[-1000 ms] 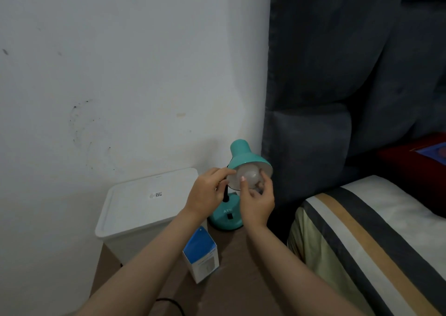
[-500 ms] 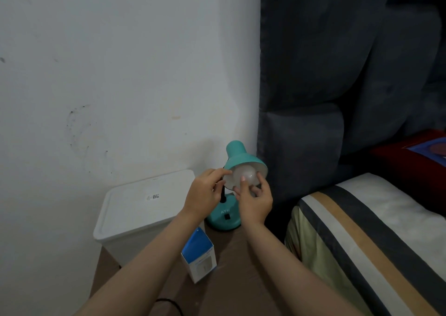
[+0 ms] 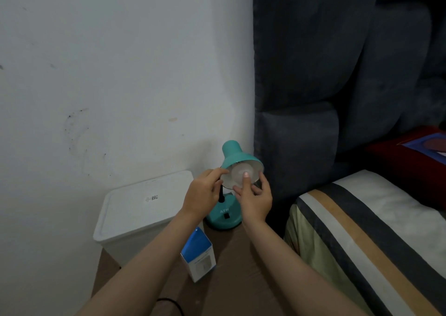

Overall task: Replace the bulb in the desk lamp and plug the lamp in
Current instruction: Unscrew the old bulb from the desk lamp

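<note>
Bulb (image 3: pixel 241 173) inside teal lamp shade (image 3: pixel 235 157), right hand (image 3: pixel 255 198) fingers touching it

1. White bin (image 3: pixel 144 209) blocks the lamp (image 3: pixel 231 161) at 9 o'clock.
2. Blue box (image 3: pixel 199 255) stands at 7 o'clock.
3. Headboard (image 3: pixel 301 98) closes 3 o'clock.
4. Brown tabletop (image 3: pixel 241 274) lies open at 6 o'clock.

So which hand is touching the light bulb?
The right hand: one of its fingers lies across the white bulb inside the shade. The left hand only pinches the rim of the teal lamp shade.
</note>
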`<state>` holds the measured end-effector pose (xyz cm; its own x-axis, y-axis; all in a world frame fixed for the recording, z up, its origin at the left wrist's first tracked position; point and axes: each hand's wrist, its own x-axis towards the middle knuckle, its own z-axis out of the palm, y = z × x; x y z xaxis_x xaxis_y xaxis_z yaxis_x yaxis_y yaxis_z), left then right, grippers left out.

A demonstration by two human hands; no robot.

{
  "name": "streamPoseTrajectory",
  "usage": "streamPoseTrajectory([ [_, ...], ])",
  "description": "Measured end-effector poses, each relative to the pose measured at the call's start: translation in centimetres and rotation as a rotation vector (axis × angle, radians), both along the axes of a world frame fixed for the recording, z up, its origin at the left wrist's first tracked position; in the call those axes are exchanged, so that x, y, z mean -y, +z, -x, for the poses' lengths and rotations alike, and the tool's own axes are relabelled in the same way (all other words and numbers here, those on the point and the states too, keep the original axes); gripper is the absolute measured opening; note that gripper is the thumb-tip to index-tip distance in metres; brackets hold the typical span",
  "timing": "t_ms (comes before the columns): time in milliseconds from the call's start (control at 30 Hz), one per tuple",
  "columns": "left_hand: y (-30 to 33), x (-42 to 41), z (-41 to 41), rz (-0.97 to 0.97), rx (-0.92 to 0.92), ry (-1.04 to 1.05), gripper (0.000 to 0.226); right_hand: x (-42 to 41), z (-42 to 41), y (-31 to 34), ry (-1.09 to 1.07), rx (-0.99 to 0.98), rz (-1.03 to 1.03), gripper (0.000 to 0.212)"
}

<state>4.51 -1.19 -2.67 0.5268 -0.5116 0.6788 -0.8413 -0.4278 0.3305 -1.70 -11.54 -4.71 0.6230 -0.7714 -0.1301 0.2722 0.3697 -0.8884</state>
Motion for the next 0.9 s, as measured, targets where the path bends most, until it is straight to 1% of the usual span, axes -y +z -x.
streamPoseTrajectory([
  [100,0.0,0.4,0.3,-0.011,0.009,-0.004,0.029,0.5,0.1,0.1,0.002,-0.021,0.027,0.056],
  [267,-0.2,0.6,0.1,0.053,-0.046,0.014,0.027,0.6,-0.4,0.4,0.057,-0.016,0.023,0.051],
  [400,-0.2,0.5,0.2,0.058,-0.051,0.009,0.032,0.8,-0.2,0.4,0.037,-0.034,0.173,0.045],
  [467,-0.3,0.5,0.3,0.055,-0.053,0.004,0.031,1.0,-0.1,0.5,0.038,-0.019,0.199,0.047],
  [600,-0.4,0.5,0.1,0.049,-0.054,0.016,0.029,0.4,0.1,0.5,-0.01,0.01,0.153,0.057],
  [667,-0.4,0.6,0.2,0.049,-0.051,0.017,0.029,-0.2,0.0,0.7,-0.026,0.002,0.094,0.061],
  [700,-0.4,0.6,0.2,0.051,-0.051,0.018,0.03,-0.3,-0.1,0.7,-0.019,-0.002,0.063,0.06],
  [767,-0.4,0.6,0.3,0.051,-0.052,0.025,0.03,-0.3,-0.2,0.7,0.0,-0.008,0.056,0.052],
  [833,-0.3,0.6,0.3,0.051,-0.053,0.031,0.029,-0.2,-0.2,0.9,0.0,-0.026,0.121,0.044],
  [900,-0.3,0.6,0.3,0.05,-0.06,0.029,0.029,0.1,0.0,0.9,-0.003,-0.036,0.198,0.042],
])
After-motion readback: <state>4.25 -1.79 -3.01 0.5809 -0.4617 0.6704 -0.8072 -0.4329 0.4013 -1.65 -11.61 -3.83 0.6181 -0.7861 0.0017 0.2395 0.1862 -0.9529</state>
